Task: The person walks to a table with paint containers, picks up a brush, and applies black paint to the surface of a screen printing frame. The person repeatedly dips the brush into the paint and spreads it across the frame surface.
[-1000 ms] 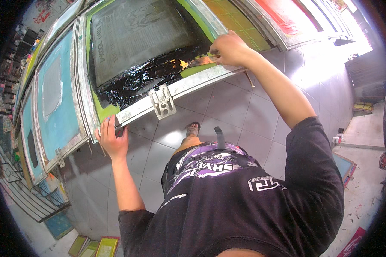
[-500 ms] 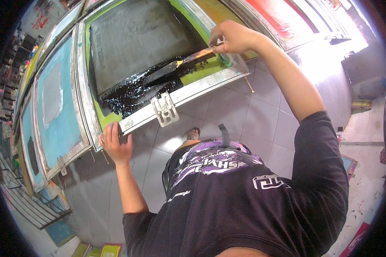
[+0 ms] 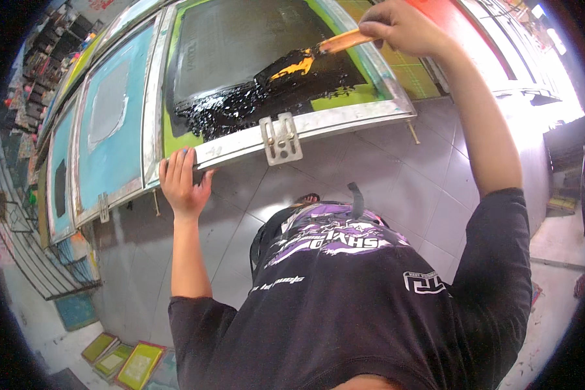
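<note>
My right hand (image 3: 400, 27) grips the orange wooden handle of an ink spatula (image 3: 344, 41). Its broad blade is coated in black, with a yellow-orange patch showing, and it lies at the thick black ink (image 3: 231, 107) along the near side of a screen-printing frame (image 3: 344, 121). Green borders the dark grey mesh (image 3: 240, 45) inside that metal frame. My left hand (image 3: 183, 182) holds the frame's near left corner, fingers over the edge and thumb below it. A slotted metal bracket (image 3: 281, 138) is fixed to the frame's front bar.
Light-blue screens (image 3: 120, 146) stand in a row to the left; a yellow-green screen (image 3: 413, 75) and a red one (image 3: 445, 23) lie to the right. A bolt (image 3: 414, 133) sticks down below the frame. Small green-yellow frames (image 3: 141, 365) rest on the floor at lower left.
The spatula has lifted up and to the right, with more of its handle showing. My left hand stays on the frame's corner. The whole view has shifted slightly.
</note>
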`<state>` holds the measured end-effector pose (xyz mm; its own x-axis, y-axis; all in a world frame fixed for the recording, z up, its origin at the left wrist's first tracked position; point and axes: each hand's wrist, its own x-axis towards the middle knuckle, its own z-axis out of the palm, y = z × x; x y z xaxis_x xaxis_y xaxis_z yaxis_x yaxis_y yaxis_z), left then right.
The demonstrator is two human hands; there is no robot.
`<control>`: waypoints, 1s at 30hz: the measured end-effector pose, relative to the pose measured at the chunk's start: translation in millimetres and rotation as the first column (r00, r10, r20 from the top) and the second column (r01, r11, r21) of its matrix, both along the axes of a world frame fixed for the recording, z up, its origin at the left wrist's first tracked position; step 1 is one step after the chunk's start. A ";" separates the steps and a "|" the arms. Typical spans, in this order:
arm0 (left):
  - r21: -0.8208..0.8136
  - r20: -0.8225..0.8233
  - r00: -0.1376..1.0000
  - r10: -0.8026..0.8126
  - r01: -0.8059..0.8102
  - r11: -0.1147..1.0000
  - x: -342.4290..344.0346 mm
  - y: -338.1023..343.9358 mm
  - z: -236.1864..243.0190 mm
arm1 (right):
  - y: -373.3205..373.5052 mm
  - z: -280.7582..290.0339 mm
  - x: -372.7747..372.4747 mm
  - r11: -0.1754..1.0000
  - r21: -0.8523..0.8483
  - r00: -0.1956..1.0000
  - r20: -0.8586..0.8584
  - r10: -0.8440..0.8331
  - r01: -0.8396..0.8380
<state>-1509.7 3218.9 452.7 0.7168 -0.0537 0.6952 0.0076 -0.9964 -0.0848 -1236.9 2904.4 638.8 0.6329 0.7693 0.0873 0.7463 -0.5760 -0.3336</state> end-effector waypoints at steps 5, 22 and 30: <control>0.079 0.046 0.999 -0.006 0.002 0.997 -1.7 5.1 -2.2 | 3.1 -5.8 -8.2 0.997 0.075 0.999 -0.001 -0.032 0.032; 0.333 0.147 0.984 -0.102 0.048 0.942 14.6 18.9 58.0 | -7.7 -0.7 -36.5 0.959 0.254 0.982 0.107 -0.158 0.126; 0.330 0.158 0.980 -0.118 0.060 0.942 23.6 25.3 99.8 | -6.6 24.2 -30.6 0.939 0.181 0.953 0.027 -0.302 0.293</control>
<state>-1486.1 3244.2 552.5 0.5694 -0.3535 0.7422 -0.0365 -0.9128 -0.4068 -1267.6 2897.8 662.9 0.8211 0.5168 0.2423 0.5693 -0.7117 -0.4116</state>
